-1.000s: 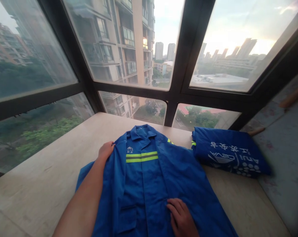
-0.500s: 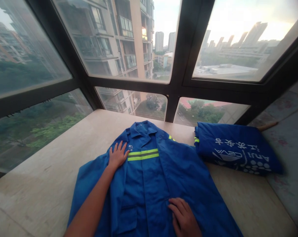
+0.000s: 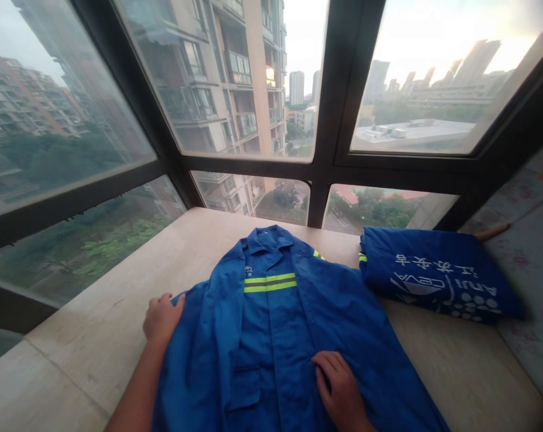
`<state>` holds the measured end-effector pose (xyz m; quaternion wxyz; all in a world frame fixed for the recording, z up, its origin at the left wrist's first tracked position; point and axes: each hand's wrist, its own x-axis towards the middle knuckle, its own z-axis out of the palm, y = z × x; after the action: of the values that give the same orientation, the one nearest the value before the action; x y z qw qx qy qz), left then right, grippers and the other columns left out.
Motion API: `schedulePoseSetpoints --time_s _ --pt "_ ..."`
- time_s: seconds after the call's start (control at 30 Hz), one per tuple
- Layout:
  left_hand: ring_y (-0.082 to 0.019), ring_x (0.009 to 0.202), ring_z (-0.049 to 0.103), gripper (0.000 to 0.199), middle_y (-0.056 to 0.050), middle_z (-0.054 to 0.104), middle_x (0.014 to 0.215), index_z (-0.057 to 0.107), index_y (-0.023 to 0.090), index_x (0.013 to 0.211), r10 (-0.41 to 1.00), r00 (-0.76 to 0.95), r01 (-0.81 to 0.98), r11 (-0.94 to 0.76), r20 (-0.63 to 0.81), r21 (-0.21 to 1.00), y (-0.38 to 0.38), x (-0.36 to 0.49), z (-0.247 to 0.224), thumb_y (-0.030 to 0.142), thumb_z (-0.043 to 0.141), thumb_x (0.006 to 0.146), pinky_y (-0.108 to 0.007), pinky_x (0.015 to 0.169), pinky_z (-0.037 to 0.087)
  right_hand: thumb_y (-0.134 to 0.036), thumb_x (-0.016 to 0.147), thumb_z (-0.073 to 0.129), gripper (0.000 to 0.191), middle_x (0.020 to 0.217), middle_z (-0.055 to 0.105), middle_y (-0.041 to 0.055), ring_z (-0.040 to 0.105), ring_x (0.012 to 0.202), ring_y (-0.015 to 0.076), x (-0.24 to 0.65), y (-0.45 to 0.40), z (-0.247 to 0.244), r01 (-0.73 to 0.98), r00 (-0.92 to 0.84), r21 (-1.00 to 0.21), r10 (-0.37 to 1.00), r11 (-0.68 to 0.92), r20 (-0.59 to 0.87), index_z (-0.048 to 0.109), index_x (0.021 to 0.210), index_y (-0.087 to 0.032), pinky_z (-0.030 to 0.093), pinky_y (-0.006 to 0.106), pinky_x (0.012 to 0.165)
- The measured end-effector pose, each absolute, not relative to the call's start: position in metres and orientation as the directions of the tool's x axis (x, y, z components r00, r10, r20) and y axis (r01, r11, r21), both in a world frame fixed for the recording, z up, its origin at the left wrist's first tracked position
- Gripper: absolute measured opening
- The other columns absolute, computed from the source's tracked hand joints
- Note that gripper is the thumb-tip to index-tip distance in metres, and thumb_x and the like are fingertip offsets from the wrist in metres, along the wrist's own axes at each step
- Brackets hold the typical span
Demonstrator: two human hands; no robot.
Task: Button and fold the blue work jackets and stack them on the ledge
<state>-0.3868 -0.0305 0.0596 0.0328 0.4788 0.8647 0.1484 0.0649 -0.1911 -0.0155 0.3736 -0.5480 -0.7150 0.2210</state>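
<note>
- One blue work jacket [image 3: 293, 336], front upward, lies on a pale window ledge [image 3: 109, 318] at the lower centre of the frame; its lower end runs past the bottom edge.
- Collar [image 3: 271, 240]: pointed, spread flat, directed toward the dark window frame [image 3: 323, 192].
- Chest band [image 3: 270, 282]: two bright yellow-green strips with a grey strip between, running crosswise between the lengthwise folds of the two sides.
- Small white emblem [image 3: 248, 270]: just above the band's left end, partly covered by cloth; a further yellow-green patch [image 3: 318, 255] shows at the shoulder on the right.
- Flap pocket [image 3: 245, 387]: lower left of the front; the cloth is lightly creased.
- Left hand [image 3: 163, 318]: at the sleeve's outer edge, fingers bent; whether they grip cloth cannot be told.
- Right hand [image 3: 341, 384]: on the lower front, fingers loosely curved, thumb parted, gripping nothing visible.
- Folded blue garment [image 3: 433, 273]: right of frame, white lettering uppermost.
</note>
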Motion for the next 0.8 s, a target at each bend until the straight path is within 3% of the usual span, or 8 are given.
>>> schedulePoseSetpoints --time_s 0.1,0.17,0.23,0.37,0.5,0.6,0.73,0.8 --pt "-0.036 0.091 0.069 0.046 -0.015 0.074 0.09 0.069 0.017 0.094 0.804 -0.586 0.671 0.551 -0.1 0.496 -0.036 -0.418 0.051 0.058 0.057 0.078 -0.042 0.079 0.052 -0.024 0.096 0.049 0.024 0.104 0.071 0.0083 0.065 0.1 0.024 0.026 -0.134 0.018 0.506 -0.098 -0.822 0.964 0.261 0.246 0.069 0.109 -0.023 0.052 0.04 0.091" --pt "-0.031 0.084 0.07 0.046 -0.01 0.075 0.084 0.068 0.018 0.099 0.821 -0.563 0.66 0.515 -0.094 0.548 -0.032 -0.427 0.044 0.057 0.054 0.081 -0.038 0.074 0.053 -0.031 0.094 0.057 0.022 0.108 0.069 0.0072 0.065 0.098 0.0234 -0.009 -0.086 0.047 0.384 -0.111 -0.9 0.978 0.205 0.175 0.067 0.11 -0.02 0.052 0.041 0.09" --pt "-0.03 0.088 0.07 0.047 -0.01 0.075 0.091 0.068 0.017 0.105 0.846 -0.529 0.661 0.461 -0.068 0.592 -0.025 -0.43 0.039 0.054 0.056 0.079 -0.037 0.077 0.054 -0.038 0.094 0.061 0.032 0.118 0.064 0.007 0.064 0.102 0.0223 -0.043 -0.043 0.071 0.29 -0.06 -0.947 0.99 0.137 0.125 0.062 0.118 -0.017 0.054 0.043 0.089" --pt "-0.029 0.108 0.066 0.039 -0.008 0.074 0.112 0.073 0.022 0.1 0.93 -0.367 0.695 0.277 -0.004 0.664 -0.008 -0.427 0.038 0.047 0.067 0.071 -0.035 0.094 0.051 -0.041 0.103 0.042 0.04 0.127 0.057 0.0071 0.061 0.108 0.0206 -0.093 0.004 0.088 0.244 -0.044 -0.961 0.992 0.129 0.122 0.057 0.126 -0.011 0.051 0.04 0.094" --pt "-0.027 0.098 0.069 0.023 -0.003 0.078 0.095 0.076 0.026 0.082 0.973 -0.232 0.715 0.175 -0.006 0.677 -0.001 -0.43 0.037 0.043 0.071 0.067 -0.033 0.096 0.05 -0.039 0.106 0.021 0.053 0.131 0.051 0.0063 0.06 0.108 0.0154 -0.116 0.018 0.079 0.247 -0.059 -0.959 0.99 0.136 0.125 0.055 0.129 -0.005 0.046 0.033 0.098" --pt "-0.028 0.095 0.069 0.026 -0.003 0.078 0.093 0.076 0.025 0.081 0.97 -0.244 0.729 0.191 -0.01 0.658 -0.004 -0.439 0.033 0.048 0.066 0.072 -0.033 0.091 0.051 -0.034 0.105 0.012 0.059 0.134 0.05 0.0049 0.059 0.109 0.0144 -0.119 0.016 0.067 0.272 -0.076 -0.952 0.989 0.14 0.124 0.056 0.129 -0.003 0.045 0.03 0.095" --pt "-0.028 0.094 0.069 0.03 -0.005 0.077 0.092 0.074 0.022 0.082 0.947 -0.321 0.761 0.265 -0.011 0.592 -0.007 -0.445 0.03 0.045 0.055 0.081 -0.034 0.087 0.051 -0.037 0.103 0.044 0.038 0.131 0.056 0.009 0.061 0.107 0.0169 -0.115 0.012 0.055 0.322 -0.107 -0.934 0.986 0.156 0.128 0.056 0.129 -0.012 0.051 0.037 0.093" --pt "-0.028 0.097 0.067 0.033 -0.008 0.076 0.101 0.074 0.019 0.092 0.932 -0.362 0.782 0.297 0.01 0.548 -0.007 -0.44 0.032 0.041 0.05 0.085 -0.036 0.089 0.05 -0.037 0.097 0.057 0.036 0.128 0.058 0.0093 0.062 0.106 0.0209 -0.115 0.016 0.054 0.347 -0.123 -0.921 0.982 0.176 0.142 0.057 0.127 -0.016 0.054 0.043 0.09"
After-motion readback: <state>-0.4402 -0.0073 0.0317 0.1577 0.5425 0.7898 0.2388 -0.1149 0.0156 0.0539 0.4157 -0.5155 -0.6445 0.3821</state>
